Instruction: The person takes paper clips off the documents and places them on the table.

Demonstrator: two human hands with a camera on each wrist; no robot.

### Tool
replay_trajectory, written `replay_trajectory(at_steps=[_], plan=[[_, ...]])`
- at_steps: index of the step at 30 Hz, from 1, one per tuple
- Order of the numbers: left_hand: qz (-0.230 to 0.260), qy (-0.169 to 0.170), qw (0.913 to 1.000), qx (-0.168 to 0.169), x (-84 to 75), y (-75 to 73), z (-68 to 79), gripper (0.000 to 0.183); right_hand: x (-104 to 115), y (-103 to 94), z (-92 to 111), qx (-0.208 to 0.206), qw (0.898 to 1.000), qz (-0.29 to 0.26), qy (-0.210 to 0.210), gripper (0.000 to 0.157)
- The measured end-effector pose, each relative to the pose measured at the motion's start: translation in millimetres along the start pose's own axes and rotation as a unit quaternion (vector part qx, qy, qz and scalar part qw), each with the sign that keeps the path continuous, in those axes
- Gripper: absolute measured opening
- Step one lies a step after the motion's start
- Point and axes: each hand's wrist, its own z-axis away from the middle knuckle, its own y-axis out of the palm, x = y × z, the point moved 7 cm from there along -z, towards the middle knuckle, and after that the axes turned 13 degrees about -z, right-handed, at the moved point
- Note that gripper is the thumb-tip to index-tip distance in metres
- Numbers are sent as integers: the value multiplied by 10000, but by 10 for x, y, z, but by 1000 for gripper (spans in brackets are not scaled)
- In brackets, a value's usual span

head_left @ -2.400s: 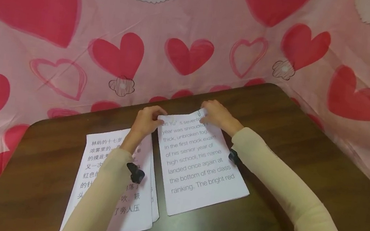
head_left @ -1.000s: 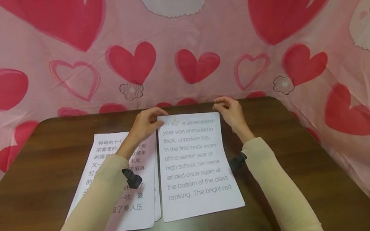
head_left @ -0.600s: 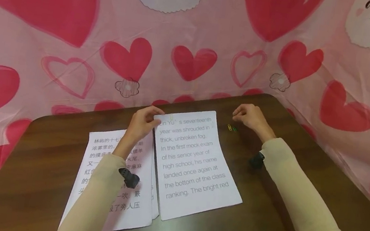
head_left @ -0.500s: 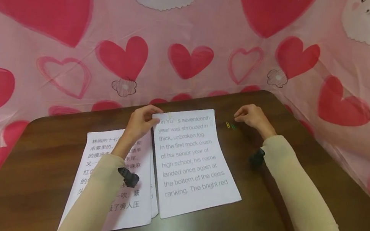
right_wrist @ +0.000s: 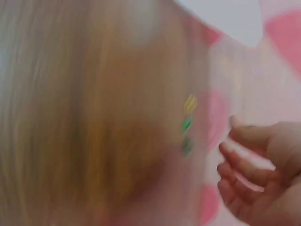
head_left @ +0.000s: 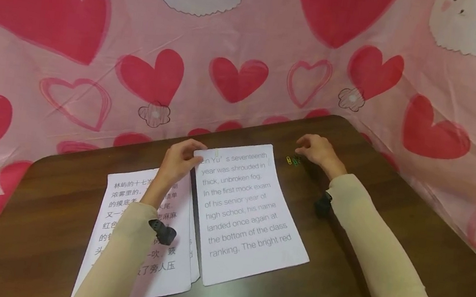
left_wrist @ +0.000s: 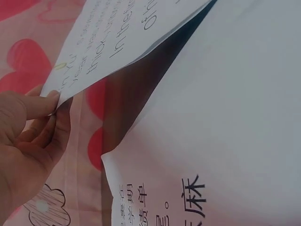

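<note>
My left hand (head_left: 179, 158) pinches the top left corner of a stack of printed English sheets (head_left: 252, 210), thumb in front and fingers behind in the left wrist view. A yellow paper clip (head_left: 216, 154) sits on the stack's top edge, close to that hand. Past the stack's top right corner, my right hand (head_left: 318, 153) hovers beside loose paper clips on the table: a yellow clip (right_wrist: 190, 103), a bright green clip (right_wrist: 186, 124) and a dark green clip (right_wrist: 187, 145). Its thumb and loosely bent fingers are apart, with nothing between them.
Sheets printed in Chinese (head_left: 138, 235) lie to the left, partly under my left forearm, with another sheet's edge showing beneath. The dark wooden table (head_left: 375, 195) reaches back to a pink heart-patterned cloth (head_left: 243, 30).
My right hand has let go of the English stack's top right corner and moved right, near the loose clips, which came into view. My left hand keeps its hold on the left corner.
</note>
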Motion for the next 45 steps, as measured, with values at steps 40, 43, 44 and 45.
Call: replay_trajectory(at_steps=[40, 43, 44, 45], plan=[[-332, -416, 9985, -156, 41, 34, -156, 30, -10, -326, 69, -370, 9981, -333, -362, 22], [-369, -523, 9979, -88, 111, 26, -169, 30, -182, -289, 54, -109, 9999, -48, -64, 22], [-365, -531, 9979, -55, 130, 38, -169, 31, -222, -262, 46, -41, 10000, 9, -3, 22], [-373, -510, 9980, -17, 145, 55, -166, 31, -257, -234, 36, -6, 10000, 71, 20, 22]])
